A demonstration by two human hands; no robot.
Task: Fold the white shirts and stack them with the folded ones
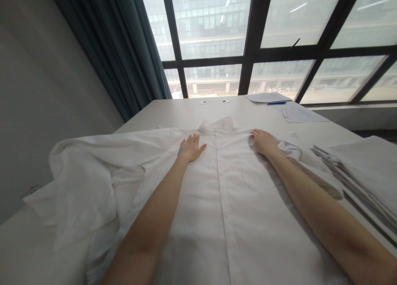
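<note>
A white button-up shirt lies spread front side up on the table, its collar pointing away from me. My left hand rests flat on the chest just left of the button placket, fingers spread. Over at the right shoulder is my right hand, palm down with its fingers reaching across the shoulder seam; nothing shows gripped in it. The left sleeve stretches out to the left and droops in loose folds. Beyond my right forearm the other sleeve lies crumpled.
Folded white cloth is stacked at the right edge. Papers and a blue pen lie at the far right of the white table. Behind it stand a window and a dark blue curtain.
</note>
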